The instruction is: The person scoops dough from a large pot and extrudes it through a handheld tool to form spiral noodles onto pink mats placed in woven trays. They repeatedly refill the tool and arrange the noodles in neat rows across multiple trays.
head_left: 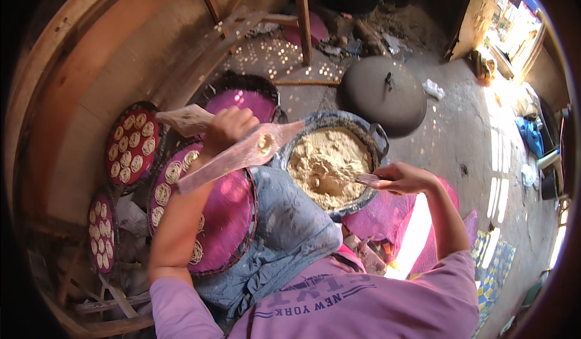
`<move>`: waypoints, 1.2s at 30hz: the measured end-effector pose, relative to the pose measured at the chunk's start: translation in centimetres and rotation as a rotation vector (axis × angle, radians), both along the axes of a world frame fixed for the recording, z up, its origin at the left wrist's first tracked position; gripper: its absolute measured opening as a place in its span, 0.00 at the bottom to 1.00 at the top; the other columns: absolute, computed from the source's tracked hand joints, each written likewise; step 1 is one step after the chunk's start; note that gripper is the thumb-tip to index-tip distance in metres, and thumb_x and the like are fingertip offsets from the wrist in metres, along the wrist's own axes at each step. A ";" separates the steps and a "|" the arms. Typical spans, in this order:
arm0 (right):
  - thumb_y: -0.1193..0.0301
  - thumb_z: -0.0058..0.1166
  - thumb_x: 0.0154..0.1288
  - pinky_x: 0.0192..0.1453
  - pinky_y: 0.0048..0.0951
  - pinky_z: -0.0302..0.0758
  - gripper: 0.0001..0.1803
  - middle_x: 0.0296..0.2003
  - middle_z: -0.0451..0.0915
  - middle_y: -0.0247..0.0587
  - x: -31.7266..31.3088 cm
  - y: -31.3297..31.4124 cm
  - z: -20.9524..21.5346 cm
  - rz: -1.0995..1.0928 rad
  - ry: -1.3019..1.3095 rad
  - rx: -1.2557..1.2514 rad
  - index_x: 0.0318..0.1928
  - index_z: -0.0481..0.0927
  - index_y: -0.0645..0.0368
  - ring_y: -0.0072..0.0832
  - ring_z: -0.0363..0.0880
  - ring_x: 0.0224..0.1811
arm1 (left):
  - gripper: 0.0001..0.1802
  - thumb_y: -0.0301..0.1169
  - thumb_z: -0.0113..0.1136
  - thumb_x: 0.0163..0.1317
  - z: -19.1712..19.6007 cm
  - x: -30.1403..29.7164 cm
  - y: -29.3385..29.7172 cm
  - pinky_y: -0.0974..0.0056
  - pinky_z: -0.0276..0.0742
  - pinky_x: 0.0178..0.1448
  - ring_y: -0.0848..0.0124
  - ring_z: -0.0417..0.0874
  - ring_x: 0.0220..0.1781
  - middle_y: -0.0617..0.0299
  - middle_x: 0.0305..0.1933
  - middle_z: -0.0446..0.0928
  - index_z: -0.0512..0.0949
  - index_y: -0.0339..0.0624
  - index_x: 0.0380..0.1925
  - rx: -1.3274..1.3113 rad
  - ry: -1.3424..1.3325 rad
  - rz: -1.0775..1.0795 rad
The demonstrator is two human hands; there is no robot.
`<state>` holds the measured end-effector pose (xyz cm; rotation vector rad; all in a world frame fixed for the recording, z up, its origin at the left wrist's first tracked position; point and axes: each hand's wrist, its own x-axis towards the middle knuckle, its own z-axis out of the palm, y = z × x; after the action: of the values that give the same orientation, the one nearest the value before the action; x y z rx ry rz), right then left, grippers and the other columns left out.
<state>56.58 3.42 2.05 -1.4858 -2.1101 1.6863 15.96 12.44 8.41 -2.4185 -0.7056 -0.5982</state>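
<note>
My left hand (229, 127) is shut on a wooden press (242, 153) held across a round purple woven tray (233, 224) that leans by my knee. A few coiled dough rounds (172, 172) lie along the tray's left edge. My right hand (404, 179) grips a small flat scraper (369, 180) at the right rim of a dark metal basin (370, 134). The basin is filled with pale beige dough (327, 160). Some dough shows in the press's round opening.
Two trays covered with several coiled rounds lean at the left (130, 145) (101, 233). An empty purple tray (242, 103) stands behind. A blue-grey cloth (290, 221) covers my lap. A dark domed lid (384, 94) lies on the floor beyond the basin. Wooden boards rise at the left.
</note>
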 end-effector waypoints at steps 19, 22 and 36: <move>0.70 0.50 0.61 0.29 0.28 0.74 0.16 0.28 0.77 0.30 -8.8 -4.2 9.6 0.006 -0.717 1.641 0.50 0.76 0.57 0.24 0.79 0.26 | 0.11 0.45 0.66 0.47 1.2 9.2 0.2 0.60 0.75 0.35 0.68 0.79 0.33 0.68 0.24 0.75 0.79 0.55 0.27 0.006 -0.033 -0.047; 0.71 0.50 0.63 0.30 0.29 0.75 0.15 0.28 0.77 0.30 -6.0 -6.1 12.1 -0.017 -0.839 1.443 0.51 0.76 0.54 0.24 0.79 0.26 | 0.09 0.43 0.63 0.51 2.2 6.5 0.3 0.57 0.75 0.39 0.65 0.80 0.36 0.67 0.30 0.80 0.82 0.56 0.29 -0.050 -0.155 0.159; 0.71 0.49 0.64 0.27 0.27 0.75 0.14 0.29 0.78 0.32 -6.3 -4.8 13.3 -0.016 -0.799 1.463 0.50 0.77 0.51 0.25 0.81 0.27 | 0.08 0.39 0.63 0.49 1.9 7.4 0.6 0.61 0.74 0.36 0.64 0.77 0.33 0.64 0.26 0.74 0.77 0.50 0.24 0.080 -0.113 0.143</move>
<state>50.29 -1.39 15.32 -1.4940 -2.4390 -0.7364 23.35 13.02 10.35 -2.2523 -0.8765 -0.6947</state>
